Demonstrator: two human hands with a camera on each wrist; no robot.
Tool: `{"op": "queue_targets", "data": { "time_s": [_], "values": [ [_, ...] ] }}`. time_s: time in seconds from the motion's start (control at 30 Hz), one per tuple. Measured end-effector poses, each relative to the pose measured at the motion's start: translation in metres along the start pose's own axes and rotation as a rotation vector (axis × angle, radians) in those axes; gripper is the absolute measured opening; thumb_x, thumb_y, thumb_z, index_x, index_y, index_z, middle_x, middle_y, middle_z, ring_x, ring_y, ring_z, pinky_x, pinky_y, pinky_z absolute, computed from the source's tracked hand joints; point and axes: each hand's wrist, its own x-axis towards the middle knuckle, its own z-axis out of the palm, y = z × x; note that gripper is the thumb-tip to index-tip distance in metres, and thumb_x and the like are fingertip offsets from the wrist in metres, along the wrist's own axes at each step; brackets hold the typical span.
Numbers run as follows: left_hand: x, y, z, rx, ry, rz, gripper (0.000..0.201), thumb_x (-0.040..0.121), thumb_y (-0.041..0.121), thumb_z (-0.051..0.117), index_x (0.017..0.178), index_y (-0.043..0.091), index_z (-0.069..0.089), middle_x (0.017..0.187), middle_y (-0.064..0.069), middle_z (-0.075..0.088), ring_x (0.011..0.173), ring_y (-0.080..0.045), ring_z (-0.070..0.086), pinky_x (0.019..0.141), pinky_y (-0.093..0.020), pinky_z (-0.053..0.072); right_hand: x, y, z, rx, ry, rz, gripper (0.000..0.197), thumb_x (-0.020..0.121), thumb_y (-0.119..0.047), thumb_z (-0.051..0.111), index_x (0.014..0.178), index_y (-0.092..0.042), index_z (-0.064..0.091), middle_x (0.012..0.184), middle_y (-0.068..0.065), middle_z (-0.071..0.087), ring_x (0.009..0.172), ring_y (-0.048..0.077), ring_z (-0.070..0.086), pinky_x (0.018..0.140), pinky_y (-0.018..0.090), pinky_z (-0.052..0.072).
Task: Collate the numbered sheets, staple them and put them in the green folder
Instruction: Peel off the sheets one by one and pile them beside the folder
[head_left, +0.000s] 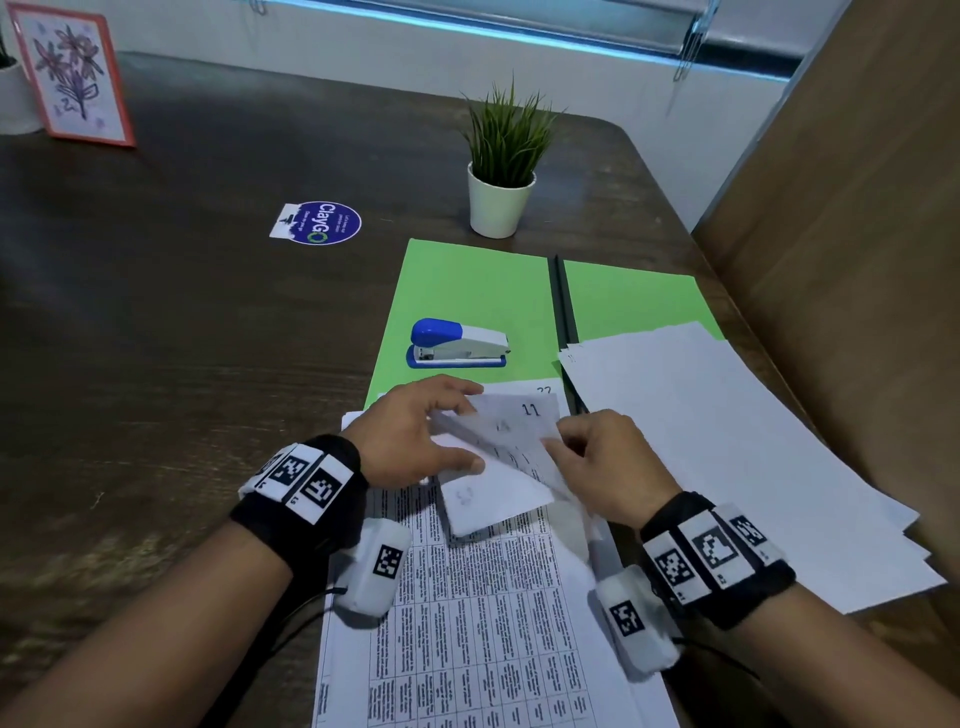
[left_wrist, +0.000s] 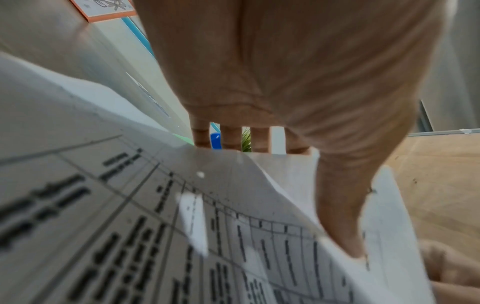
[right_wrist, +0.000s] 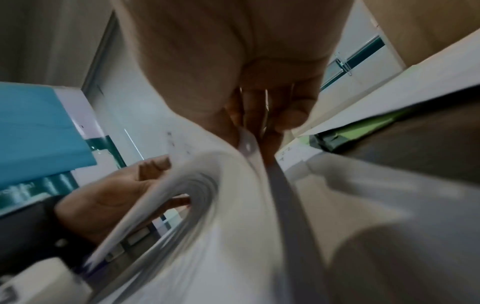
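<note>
Both hands work a stack of numbered sheets (head_left: 498, 457) near the table's front. My left hand (head_left: 415, 431) pinches the folded-back top corners, thumb under and fingers over; in the left wrist view the thumb (left_wrist: 342, 216) presses on the paper. My right hand (head_left: 597, 457) pinches the right edge of the curled sheets (right_wrist: 207, 185). One bent-back corner shows "11", a sheet behind it "22". The stack's lower part is a printed table (head_left: 467, 623). The green folder (head_left: 467, 291) lies open behind, with a blue and white stapler (head_left: 458, 344) on its left half.
Another pile of white sheets (head_left: 727, 441) covers the folder's right half and the table's right side. A potted plant (head_left: 501, 171) stands behind the folder, a round sticker (head_left: 319, 222) to its left, a framed flower picture (head_left: 72, 73) at far left. A brown partition (head_left: 857, 208) bounds the right.
</note>
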Motion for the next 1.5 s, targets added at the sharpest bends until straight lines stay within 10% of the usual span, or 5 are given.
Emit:
{"op": "queue_targets", "data": {
  "time_s": [0.37, 0.57, 0.97, 1.23, 1.5],
  "values": [
    [-0.008, 0.013, -0.020, 0.146, -0.230, -0.048, 0.098, 0.018, 0.080, 0.084, 0.106, 0.043, 0.065, 0.122, 0.035, 0.050, 0.112, -0.006, 0.056, 0.096, -0.033, 0.052, -0.023, 0.000, 0.013, 0.196, 0.229, 0.005, 0.047, 0.099, -0.025, 0.054, 0.058, -0.017, 0.033, 0.053, -0.008, 0.028, 0.051, 0.007, 0.027, 0.051, 0.027, 0.023],
    [-0.009, 0.021, -0.022, 0.370, -0.264, -0.053, 0.075, 0.038, 0.062, 0.090, 0.105, 0.053, 0.060, 0.125, 0.028, 0.047, 0.123, -0.018, 0.041, 0.108, -0.046, 0.040, -0.032, -0.002, 0.007, 0.324, 0.488, 0.041, 0.042, 0.099, -0.026, 0.056, 0.063, -0.008, 0.045, 0.056, -0.008, 0.033, 0.052, 0.007, 0.028, 0.048, 0.019, 0.024],
    [-0.006, 0.017, -0.024, 0.353, -0.129, 0.069, 0.015, 0.080, 0.023, 0.081, 0.089, 0.034, 0.080, 0.110, 0.014, 0.066, 0.101, -0.012, 0.064, 0.092, -0.037, 0.052, -0.052, 0.025, -0.054, 0.055, 0.005, 0.145, 0.049, 0.092, -0.028, 0.067, 0.056, -0.018, 0.035, 0.051, -0.008, 0.027, 0.047, 0.007, 0.027, 0.050, 0.027, 0.025],
    [-0.005, 0.014, -0.024, 0.277, -0.163, 0.076, 0.022, 0.078, 0.032, 0.083, 0.090, 0.048, 0.074, 0.129, 0.012, 0.058, 0.116, -0.011, 0.060, 0.098, -0.040, 0.050, -0.024, -0.006, -0.207, -0.146, 0.893, 0.001, 0.046, 0.098, -0.054, 0.044, 0.083, -0.014, 0.061, 0.065, 0.011, 0.052, 0.056, 0.020, 0.045, 0.056, 0.040, 0.045],
    [-0.003, 0.012, -0.022, 0.266, -0.163, 0.078, 0.012, 0.079, 0.025, 0.083, 0.087, 0.033, 0.081, 0.125, 0.012, 0.061, 0.113, -0.012, 0.062, 0.095, -0.040, 0.052, -0.014, -0.035, -0.174, -0.855, 0.752, -0.253, 0.018, 0.096, -0.023, 0.055, 0.087, -0.012, 0.065, 0.072, 0.015, 0.054, 0.064, 0.037, 0.050, 0.050, 0.034, 0.031]
  ]
}}
